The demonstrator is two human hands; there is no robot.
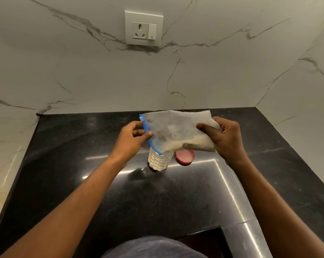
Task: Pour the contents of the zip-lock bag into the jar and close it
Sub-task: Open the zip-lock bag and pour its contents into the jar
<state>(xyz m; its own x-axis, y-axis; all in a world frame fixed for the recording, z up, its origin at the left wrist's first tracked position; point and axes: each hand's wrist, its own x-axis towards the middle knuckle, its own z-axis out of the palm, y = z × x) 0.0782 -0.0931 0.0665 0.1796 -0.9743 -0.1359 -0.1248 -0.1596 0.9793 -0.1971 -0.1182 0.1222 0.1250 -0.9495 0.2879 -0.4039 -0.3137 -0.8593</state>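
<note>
A clear zip-lock bag (178, 130) with a blue zip edge hangs tilted above the jar, pale grains gathered along its lower side. My left hand (133, 138) pinches the blue zip end, which points down at the jar mouth. My right hand (225, 138) grips the bag's closed bottom end, held higher. The clear patterned jar (159, 162) stands upright on the black counter, filled with white grains, its mouth hidden by the bag. A red lid (185, 157) lies flat on the counter just right of the jar.
The black polished counter (101, 192) is bounded by marble walls behind and on both sides. A wall socket with a switch (144, 28) sits high on the back wall. A cut-out corner opens at the counter's near edge.
</note>
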